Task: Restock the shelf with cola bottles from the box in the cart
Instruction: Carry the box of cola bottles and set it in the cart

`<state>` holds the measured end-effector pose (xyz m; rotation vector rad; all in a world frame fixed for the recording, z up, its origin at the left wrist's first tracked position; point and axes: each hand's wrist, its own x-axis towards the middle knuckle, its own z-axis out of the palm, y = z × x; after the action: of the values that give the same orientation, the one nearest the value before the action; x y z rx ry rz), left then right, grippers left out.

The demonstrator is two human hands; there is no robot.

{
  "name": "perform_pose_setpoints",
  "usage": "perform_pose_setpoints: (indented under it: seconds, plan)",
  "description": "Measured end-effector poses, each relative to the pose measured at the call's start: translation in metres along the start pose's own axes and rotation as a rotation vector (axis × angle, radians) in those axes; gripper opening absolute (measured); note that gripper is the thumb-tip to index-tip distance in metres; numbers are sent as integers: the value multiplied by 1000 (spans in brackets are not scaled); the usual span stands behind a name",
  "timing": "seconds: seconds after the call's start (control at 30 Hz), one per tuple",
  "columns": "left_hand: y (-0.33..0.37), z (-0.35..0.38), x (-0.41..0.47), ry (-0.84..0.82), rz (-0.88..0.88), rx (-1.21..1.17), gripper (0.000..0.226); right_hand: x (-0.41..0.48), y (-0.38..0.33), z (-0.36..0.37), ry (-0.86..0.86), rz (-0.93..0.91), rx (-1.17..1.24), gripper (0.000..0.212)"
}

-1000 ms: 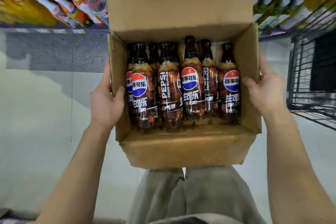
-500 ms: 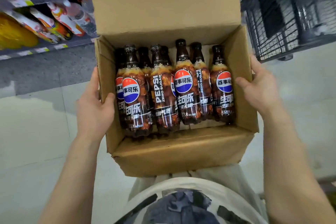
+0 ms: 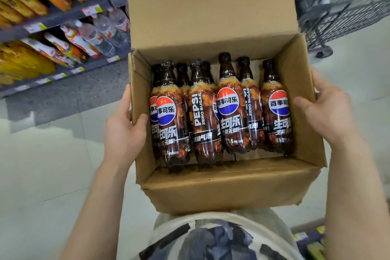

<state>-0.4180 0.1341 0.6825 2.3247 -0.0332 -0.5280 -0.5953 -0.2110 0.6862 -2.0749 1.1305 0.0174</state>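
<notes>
I carry an open cardboard box in front of my chest, above the floor. Several dark cola bottles with black caps and red-white-blue labels stand packed inside it. My left hand grips the box's left wall, thumb hooked over the rim and inside. My right hand grips the right wall, thumb over the rim too. The far flap of the box stands up and hides what is behind it.
Shelves at the upper left hold orange and clear drink bottles with price tags. A black wire cart on castors stands at the upper right. Pale tiled floor lies below. A low shelf edge shows at the lower right.
The box stays in both hands while the view swings left: the shelves have come closer at the upper left and the cart has slid to the upper right.
</notes>
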Motion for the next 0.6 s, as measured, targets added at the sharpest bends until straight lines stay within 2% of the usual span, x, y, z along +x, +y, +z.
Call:
perform_pose_setpoints:
  seconds: [0.37,0.6]
  plan:
    - [78,56,-98,116,182,42,78,-22,76,-119,75,-118,14,77]
    - [139,96,-143,121,231,46,79,-28,113,-205,115,-148,-34,78]
